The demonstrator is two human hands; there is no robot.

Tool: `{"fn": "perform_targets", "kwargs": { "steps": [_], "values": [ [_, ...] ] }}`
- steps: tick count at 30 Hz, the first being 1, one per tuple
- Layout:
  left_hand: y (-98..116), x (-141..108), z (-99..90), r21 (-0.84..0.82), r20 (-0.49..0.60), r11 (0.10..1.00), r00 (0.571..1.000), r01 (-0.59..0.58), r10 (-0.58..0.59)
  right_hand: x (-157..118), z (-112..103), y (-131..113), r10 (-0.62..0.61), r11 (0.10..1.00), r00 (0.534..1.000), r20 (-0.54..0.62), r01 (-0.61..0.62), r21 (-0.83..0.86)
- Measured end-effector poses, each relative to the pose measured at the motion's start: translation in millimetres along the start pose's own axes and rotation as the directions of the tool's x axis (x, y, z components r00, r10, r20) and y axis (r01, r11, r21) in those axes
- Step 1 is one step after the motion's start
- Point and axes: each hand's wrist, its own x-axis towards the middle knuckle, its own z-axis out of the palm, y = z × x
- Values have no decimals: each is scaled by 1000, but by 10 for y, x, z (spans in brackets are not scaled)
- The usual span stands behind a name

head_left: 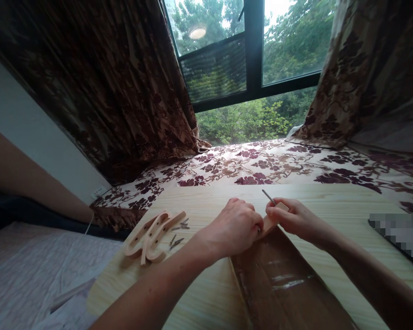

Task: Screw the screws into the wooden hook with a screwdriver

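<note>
My left hand (pixel 239 224) is closed, its fingertips pinched at the near end of a small pale wooden piece (pixel 270 223). A tiny metallic glint shows at those fingertips, perhaps a screw, mostly hidden. My right hand (pixel 292 217) is closed round the far end of the same piece. A thin grey metal rod (pixel 268 197) juts up and left from the right hand's fingers. Both hands are over the far end of a long brown package (pixel 278 279) with shiny tape-like patches. Left of them lie curved wooden hooks (pixel 154 238) with dark holes, beside several loose screws (pixel 176 243).
A pale wood-grain table (pixel 203 293) with rounded corners carries everything. At its right edge is a dark-edged flat object (pixel 399 236), blurred out. Behind lies a floral-covered window seat (pixel 261 165), below a window with curtains (pixel 141 82). A bed (pixel 27 270) is at left.
</note>
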Motion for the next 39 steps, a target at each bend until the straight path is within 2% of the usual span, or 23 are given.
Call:
{"fn": "perform_targets", "kwargs": {
  "steps": [11, 21, 28, 39],
  "values": [
    [-33, 57, 62, -89, 19, 992, 996, 84, -83, -29, 1, -65, 99, 995, 995, 3, -99, 4],
    [-32, 59, 69, -137, 41, 986, 995, 95, -91, -20, 9, -30, 99, 995, 995, 19, -100, 18],
    [-1, 36, 54, -155, 0, 977, 989, 149, -151, -39, 8, -75, 111, 994, 994, 15, -111, 9],
    [-40, 68, 95, -128, 16, 987, 995, 95, -94, -28, 6, -80, 141, 989, 990, 5, -141, -41]
  ]
}}
